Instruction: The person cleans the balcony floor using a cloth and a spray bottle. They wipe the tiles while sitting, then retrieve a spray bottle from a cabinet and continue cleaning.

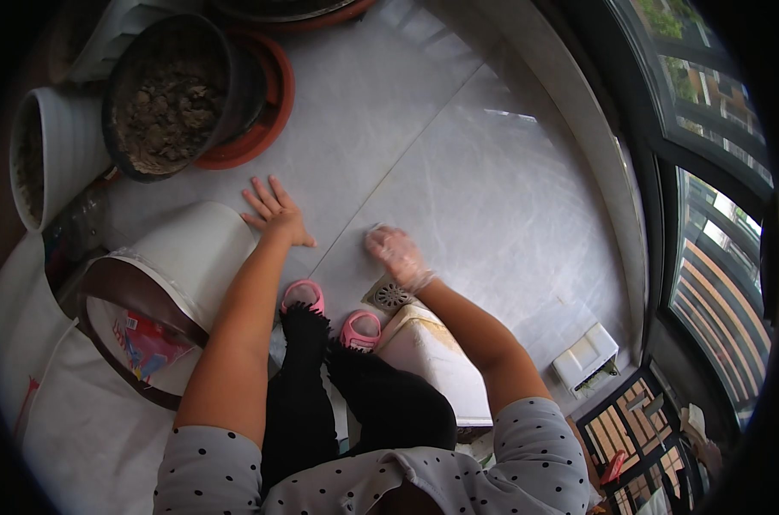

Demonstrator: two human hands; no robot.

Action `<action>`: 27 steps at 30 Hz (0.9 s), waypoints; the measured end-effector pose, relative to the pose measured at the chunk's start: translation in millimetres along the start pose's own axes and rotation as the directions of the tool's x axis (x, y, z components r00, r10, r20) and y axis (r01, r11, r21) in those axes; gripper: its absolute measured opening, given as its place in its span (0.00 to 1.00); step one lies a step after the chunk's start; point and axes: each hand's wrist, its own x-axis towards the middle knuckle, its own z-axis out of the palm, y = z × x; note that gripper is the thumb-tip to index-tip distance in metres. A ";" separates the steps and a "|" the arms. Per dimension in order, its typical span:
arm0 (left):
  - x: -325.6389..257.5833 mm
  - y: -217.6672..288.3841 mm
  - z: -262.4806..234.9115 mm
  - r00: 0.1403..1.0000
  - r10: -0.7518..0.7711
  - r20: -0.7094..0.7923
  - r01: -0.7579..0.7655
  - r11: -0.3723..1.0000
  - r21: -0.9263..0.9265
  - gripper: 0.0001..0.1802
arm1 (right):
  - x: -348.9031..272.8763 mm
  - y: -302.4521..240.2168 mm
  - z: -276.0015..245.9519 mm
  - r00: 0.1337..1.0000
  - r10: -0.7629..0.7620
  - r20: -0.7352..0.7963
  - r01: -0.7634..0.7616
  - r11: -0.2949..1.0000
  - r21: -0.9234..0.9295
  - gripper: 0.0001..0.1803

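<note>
My left hand (275,216) is pressed on the grey tiled floor (492,189) with its fingers spread and nothing in it. Ahead of my right foot, my right hand (395,256) is down on the same floor, wrapped in thin clear plastic like a disposable glove. Its fingers are curled in and slightly blurred; what lies under them is hidden. Just below it is a round floor drain (391,296). A white bin (192,249) with a dark rim lies on its side by my left forearm, with a red package (153,342) showing in its mouth.
A black pot of dry soil (171,107) leans over an orange saucer (274,129) at far left, beside a white ribbed pot (68,150). A white box (428,360) stands by my right leg. A small white planter (585,356) is near the right-hand window wall.
</note>
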 end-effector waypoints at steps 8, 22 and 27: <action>-0.1 3.8 0.2 0.999 -0.013 0.032 0.012 1.000 0.025 0.79 | -9.2 55.0 -50.2 0.806 0.309 -0.505 -0.372 0.928 -0.026 0.16; 1.9 3.4 2.5 0.999 -0.043 0.024 0.042 0.999 0.024 0.80 | 27.2 -56.2 38.9 0.941 0.186 -0.283 -0.189 0.982 0.019 0.21; 2.7 2.0 1.6 1.000 -0.018 0.018 0.018 1.000 0.017 0.81 | 21.7 -35.8 25.2 0.991 0.086 -0.103 -0.091 0.995 -0.036 0.20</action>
